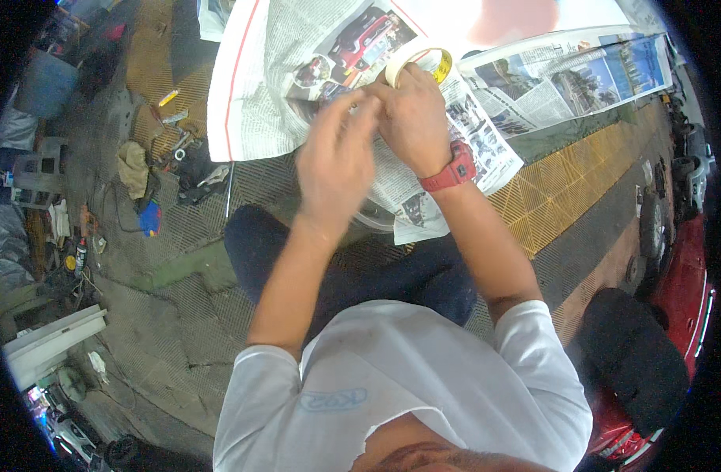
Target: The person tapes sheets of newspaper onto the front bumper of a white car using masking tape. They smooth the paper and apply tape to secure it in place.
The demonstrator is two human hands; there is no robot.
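My right hand [415,118] is closed on a roll of masking tape [393,71], which has a pale outer layer and a yellow inner core. A red watch [459,167] is on that wrist. My left hand [341,157] is beside it, its fingertips close to the right hand's fingers. Motion smears the left fingers, so I cannot make out whether they grip anything. Under both hands spreads a newspaper sheet [254,94] with printed pictures and a red line along one side. Another newspaper strip [569,82] lies to the right of the hands.
A glossy white surface [592,14] shows behind the newspaper. Dark cloth and tools [199,177] and a brown cloth [132,169] lie on the patterned floor [179,307] to the left. A red car [683,291] and a black round seat [632,354] are at the right.
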